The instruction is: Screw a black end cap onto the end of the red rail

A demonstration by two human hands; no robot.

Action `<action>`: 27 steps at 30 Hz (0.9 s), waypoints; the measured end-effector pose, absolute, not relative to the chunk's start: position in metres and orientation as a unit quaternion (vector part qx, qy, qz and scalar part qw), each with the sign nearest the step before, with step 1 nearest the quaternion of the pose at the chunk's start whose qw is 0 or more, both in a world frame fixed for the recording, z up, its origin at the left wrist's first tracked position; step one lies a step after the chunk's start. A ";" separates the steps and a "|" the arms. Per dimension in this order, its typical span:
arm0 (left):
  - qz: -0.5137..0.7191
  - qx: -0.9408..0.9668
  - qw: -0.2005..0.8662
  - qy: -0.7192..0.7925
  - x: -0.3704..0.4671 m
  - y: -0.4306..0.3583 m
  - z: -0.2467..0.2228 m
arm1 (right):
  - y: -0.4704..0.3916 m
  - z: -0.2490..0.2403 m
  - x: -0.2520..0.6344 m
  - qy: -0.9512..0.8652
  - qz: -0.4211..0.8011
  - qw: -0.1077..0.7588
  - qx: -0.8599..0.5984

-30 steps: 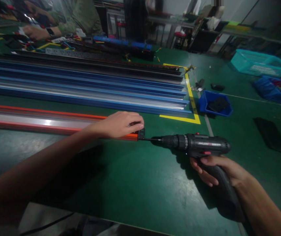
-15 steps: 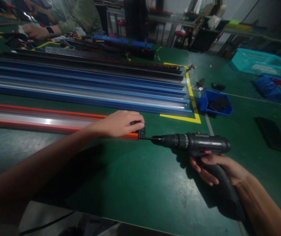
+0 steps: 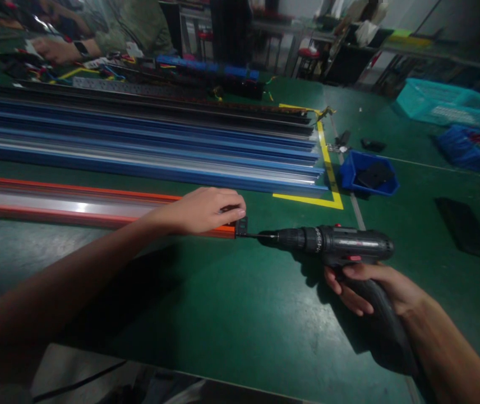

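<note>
A long orange-edged rail [image 3: 75,206] lies on the green table, running in from the left. My left hand [image 3: 206,211] is closed over its right end, where a small black end piece [image 3: 242,225] shows beside the fingertips. My right hand [image 3: 370,289] is wrapped round the handle of a black power drill [image 3: 349,242], which lies level and points left. The drill's long thin bit reaches the black end piece at the rail's lower corner.
Beyond the rail lie several blue and black rails [image 3: 147,148]. A small blue bin [image 3: 368,174], a dark flat object [image 3: 465,227] and a teal basket [image 3: 446,104] are on the right. Another person's hand [image 3: 57,50] is at the upper left.
</note>
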State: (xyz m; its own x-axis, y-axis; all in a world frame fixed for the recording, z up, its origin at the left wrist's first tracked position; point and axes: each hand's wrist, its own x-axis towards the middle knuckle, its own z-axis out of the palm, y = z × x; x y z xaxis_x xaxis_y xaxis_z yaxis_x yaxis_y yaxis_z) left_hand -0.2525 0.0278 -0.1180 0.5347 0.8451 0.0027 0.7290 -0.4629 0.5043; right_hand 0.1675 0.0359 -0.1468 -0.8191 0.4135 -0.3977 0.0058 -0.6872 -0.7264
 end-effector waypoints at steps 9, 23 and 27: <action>0.124 0.847 0.224 0.466 -0.253 0.028 -0.119 | 0.037 -0.147 0.169 -0.377 0.875 0.110 -0.283; 0.125 0.846 0.224 0.468 -0.252 0.028 -0.118 | 0.036 -0.145 0.169 -0.372 0.870 0.113 -0.303; 0.122 0.845 0.226 0.469 -0.252 0.027 -0.117 | 0.036 -0.147 0.170 -0.376 0.867 0.114 -0.306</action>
